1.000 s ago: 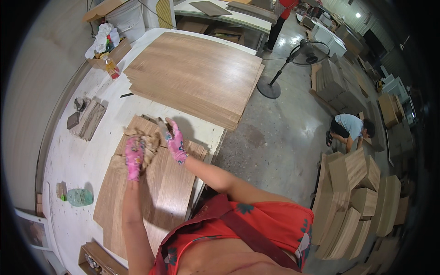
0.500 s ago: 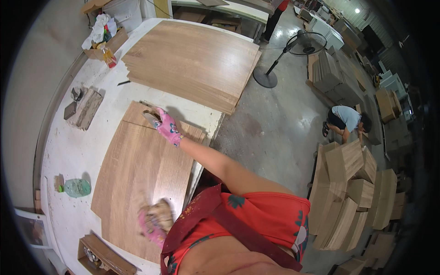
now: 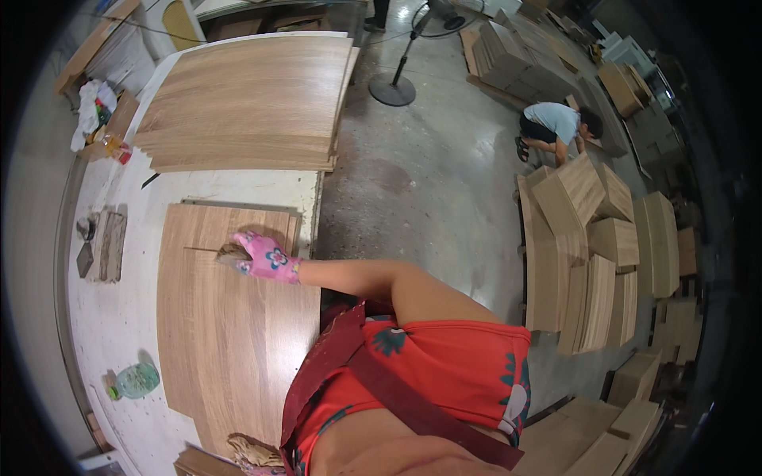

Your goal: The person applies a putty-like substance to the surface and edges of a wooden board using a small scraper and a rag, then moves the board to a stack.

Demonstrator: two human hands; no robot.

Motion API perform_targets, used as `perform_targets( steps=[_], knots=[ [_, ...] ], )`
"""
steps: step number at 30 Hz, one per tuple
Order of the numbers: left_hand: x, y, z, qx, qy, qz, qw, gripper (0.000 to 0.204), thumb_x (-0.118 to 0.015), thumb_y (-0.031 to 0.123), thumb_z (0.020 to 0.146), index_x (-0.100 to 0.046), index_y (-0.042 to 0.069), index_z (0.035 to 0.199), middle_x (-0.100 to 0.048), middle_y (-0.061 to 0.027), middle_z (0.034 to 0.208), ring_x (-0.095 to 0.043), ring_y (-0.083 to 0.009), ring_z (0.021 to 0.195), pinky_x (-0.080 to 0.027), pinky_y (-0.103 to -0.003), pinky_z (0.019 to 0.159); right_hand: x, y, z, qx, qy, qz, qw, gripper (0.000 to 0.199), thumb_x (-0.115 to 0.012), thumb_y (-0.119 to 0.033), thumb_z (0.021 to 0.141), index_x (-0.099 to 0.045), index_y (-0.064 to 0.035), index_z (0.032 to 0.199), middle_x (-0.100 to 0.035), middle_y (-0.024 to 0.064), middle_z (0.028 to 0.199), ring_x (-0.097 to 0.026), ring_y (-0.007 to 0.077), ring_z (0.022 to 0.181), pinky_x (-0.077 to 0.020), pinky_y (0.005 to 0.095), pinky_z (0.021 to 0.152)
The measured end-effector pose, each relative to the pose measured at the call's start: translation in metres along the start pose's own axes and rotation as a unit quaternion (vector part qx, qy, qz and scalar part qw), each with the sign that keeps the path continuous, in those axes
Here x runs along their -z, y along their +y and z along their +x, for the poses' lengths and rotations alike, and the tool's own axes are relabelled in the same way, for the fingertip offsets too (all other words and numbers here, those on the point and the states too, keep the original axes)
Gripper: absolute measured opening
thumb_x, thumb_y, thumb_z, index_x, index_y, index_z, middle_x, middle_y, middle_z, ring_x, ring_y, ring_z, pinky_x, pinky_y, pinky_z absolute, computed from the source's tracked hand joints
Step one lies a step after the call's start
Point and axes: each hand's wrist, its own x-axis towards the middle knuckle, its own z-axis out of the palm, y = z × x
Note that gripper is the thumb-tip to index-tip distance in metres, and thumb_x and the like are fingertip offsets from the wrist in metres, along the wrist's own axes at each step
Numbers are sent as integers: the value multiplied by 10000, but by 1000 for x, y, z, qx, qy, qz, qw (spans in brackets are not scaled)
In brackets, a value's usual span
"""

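Pale brown wood grain on the near panel (image 3: 226,341), flat on the white counter (image 3: 99,325), lower right part hidden behind the dark red apron (image 3: 321,369). Over the upper right of the panel, right hand (image 3: 271,260) in a pink floral glove. Fingers pointed left and bent down toward the wood, grey-brown at the ends; cannot tell whether from a soiled glove or something gripped, nor how wide apart. Left of these, a thin dark line on the panel, hard to make out as seam or tool. At the panel's lower end, bunched tan cloth (image 3: 252,452), and below it, cut off by the view's border, a mere sliver of left hand (image 3: 266,470); cannot tell the bend of its fingers or any grasp on the cloth. Beyond the panel, stacked boards (image 3: 246,103). Left of the panel, a greenish clear bottle (image 3: 137,381) and, higher, a worn block (image 3: 109,246). Well right of the panel, a crouching person (image 3: 552,123), partly behind board pieces (image 3: 591,246). Up and right of the panel, a stand fan (image 3: 393,89), head partly cut off.
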Motion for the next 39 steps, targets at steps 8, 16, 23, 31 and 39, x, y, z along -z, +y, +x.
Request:
perform_targets(
  steps=[8,16,23,31,39],
  knots=[
    [-24,13,11,-11,-25,12,1000,389,-549,262,898,-642,69,1222,-671,-90,1188,-631,-233,1076,-462,-354,970,41,5,-50,-77,49,-61,994,522,-631,-210,859,-440,-24,1308,-525,247,1252,-525,426,1150,-432,448,994],
    [-29,5,18,11,-16,10,1000,417,-509,304,928,-629,65,1249,-670,-89,1188,-633,-232,1062,-477,-331,941,64,12,-35,-98,83,71,989,354,-573,-151,891,-559,19,1201,-626,248,1124,-596,375,1082,-461,402,950],
    [14,-54,-3,225,19,-100,969,446,-474,341,955,-617,61,1272,-670,-88,1187,-634,-232,1050,-490,-310,916,69,8,-33,-98,135,70,984,501,-612,-457,913,-627,-11,1141,-685,212,989,-666,312,932,-512,383,822],
    [38,15,-17,381,104,-404,825,483,-373,354,1001,-525,67,1359,-628,-105,1211,-614,-206,1015,-498,-337,872,120,-13,-18,-108,94,164,976,430,-575,-142,936,-493,-11,1338,-597,138,1239,-580,201,1096,-482,296,886],
    [17,148,90,247,-16,-513,822,432,-322,164,1012,-491,-19,1365,-597,-132,1270,-599,-225,1110,-466,-328,983,255,32,-23,79,256,0,963,372,-499,-149,978,-499,2,1318,-584,133,1253,-579,241,1116,-480,344,955]
  ],
)
